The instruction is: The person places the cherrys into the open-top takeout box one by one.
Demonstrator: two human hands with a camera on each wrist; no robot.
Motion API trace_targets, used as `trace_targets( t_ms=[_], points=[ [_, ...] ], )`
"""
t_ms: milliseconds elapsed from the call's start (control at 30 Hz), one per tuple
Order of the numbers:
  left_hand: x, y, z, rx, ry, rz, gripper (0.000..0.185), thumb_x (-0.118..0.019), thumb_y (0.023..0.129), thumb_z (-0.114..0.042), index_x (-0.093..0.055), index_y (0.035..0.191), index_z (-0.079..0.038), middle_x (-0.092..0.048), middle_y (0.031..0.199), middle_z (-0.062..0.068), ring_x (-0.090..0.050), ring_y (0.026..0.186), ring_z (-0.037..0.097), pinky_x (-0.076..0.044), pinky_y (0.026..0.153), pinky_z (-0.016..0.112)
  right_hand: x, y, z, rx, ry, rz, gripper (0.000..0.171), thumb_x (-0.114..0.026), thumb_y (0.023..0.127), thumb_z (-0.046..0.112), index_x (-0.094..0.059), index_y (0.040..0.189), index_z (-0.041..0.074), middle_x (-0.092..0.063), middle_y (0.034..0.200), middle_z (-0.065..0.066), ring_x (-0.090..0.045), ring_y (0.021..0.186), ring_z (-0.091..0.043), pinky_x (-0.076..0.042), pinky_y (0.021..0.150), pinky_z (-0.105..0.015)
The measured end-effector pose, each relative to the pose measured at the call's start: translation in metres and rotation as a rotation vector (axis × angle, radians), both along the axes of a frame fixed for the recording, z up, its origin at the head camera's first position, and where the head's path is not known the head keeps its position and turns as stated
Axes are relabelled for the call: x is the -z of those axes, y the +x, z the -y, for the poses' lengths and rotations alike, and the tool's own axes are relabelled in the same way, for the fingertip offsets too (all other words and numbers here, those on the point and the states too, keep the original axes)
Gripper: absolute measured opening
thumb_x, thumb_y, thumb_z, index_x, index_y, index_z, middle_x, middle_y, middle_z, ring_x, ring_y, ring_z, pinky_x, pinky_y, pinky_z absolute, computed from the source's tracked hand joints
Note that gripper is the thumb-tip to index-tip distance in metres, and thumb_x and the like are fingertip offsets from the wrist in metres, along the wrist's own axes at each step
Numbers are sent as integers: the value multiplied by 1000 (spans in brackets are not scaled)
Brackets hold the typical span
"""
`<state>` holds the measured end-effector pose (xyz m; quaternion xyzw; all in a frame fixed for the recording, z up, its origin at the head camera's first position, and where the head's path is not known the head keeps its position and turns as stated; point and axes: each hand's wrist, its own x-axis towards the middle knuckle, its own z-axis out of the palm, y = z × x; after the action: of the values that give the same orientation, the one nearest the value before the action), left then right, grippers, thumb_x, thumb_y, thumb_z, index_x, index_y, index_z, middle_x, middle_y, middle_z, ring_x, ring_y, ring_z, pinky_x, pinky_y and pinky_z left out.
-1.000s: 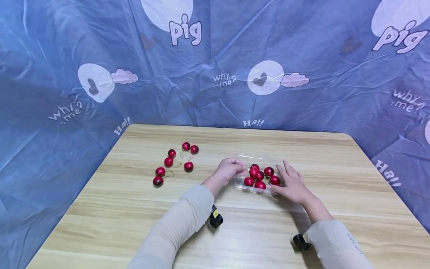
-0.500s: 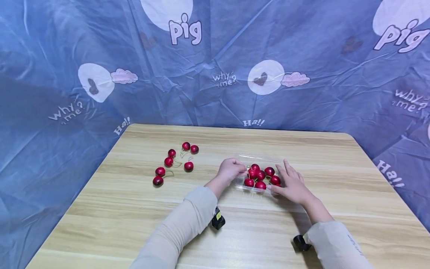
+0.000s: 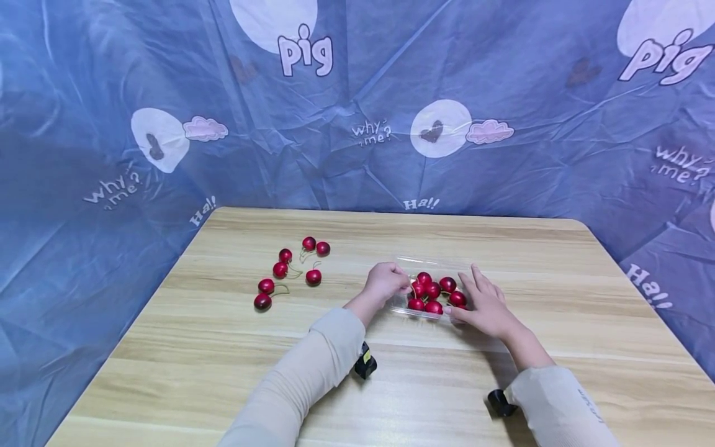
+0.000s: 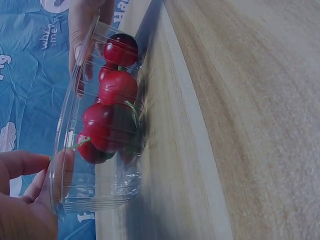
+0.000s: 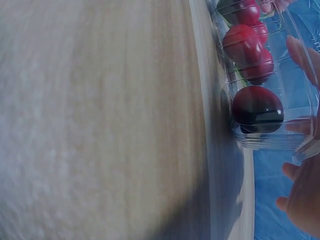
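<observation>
A clear plastic box (image 3: 399, 308) holding several red cherries (image 4: 118, 87) stands on the table. My left hand (image 3: 385, 281) is at the box's left end. In the left wrist view, its thumb and fingertips pinch the green stem (image 4: 80, 143) of a cherry (image 4: 92, 151) that lies low among the others inside. My right hand (image 3: 485, 308) rests against the right end, fingers spread and mostly straight, the thumb (image 5: 301, 57) reaching over the rim. A dark red cherry (image 5: 257, 110) sits at that end of the box. The hands partly hide both ends of the box.
To the left on the wooden table (image 3: 184, 347) lie several loose cherries with stems, among them a pair (image 3: 316, 246) at the back and a single cherry (image 3: 314, 277). A blue printed cloth (image 3: 357, 167) hangs behind the table's far edge.
My left hand has edged slightly to the right over the box, and the cherries near it have shifted a little. The right hand stays in place. The loose cherries have not moved.
</observation>
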<state>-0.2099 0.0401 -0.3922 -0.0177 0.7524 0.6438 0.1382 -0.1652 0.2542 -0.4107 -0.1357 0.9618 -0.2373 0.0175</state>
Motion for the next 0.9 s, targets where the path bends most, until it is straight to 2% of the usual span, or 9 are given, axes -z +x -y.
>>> trace_targets(
  t_ms=[233, 467, 733, 900],
  points=[
    [0, 0, -2, 14, -83, 1, 9, -55, 67, 11, -57, 71, 3, -58, 72, 7, -62, 71, 26, -54, 62, 28, 1, 0, 1, -6, -5, -4, 86, -57, 75, 49, -22, 133, -4, -1, 139, -27, -6, 122, -46, -4, 96, -61],
    [1, -2, -3, 31, -185, -42, 12, -57, 64, 12, -62, 69, 3, -61, 69, 6, -62, 62, 20, -52, 52, 20, 0, 0, 0, -9, -11, -3, 86, -57, 75, 48, -21, 134, -3, -1, 139, -26, -6, 123, -44, -4, 97, -60],
    [2, 1, -1, 15, -170, -59, 6, -58, 70, 4, -61, 68, 0, -62, 70, 4, -62, 64, 20, -52, 54, 21, 1, -1, 0, -1, -7, 6, 87, -56, 75, 50, -20, 134, -2, -1, 139, -26, -5, 123, -44, -4, 96, -61],
    [3, 3, -1, -3, -124, -71, 3, -60, 73, 1, -62, 74, 1, -63, 72, 10, -63, 67, 23, -54, 58, 25, 1, -1, 0, -2, 6, 2, 87, -56, 75, 50, -21, 134, -3, -1, 139, -26, -5, 123, -44, -4, 97, -61]
  ],
)
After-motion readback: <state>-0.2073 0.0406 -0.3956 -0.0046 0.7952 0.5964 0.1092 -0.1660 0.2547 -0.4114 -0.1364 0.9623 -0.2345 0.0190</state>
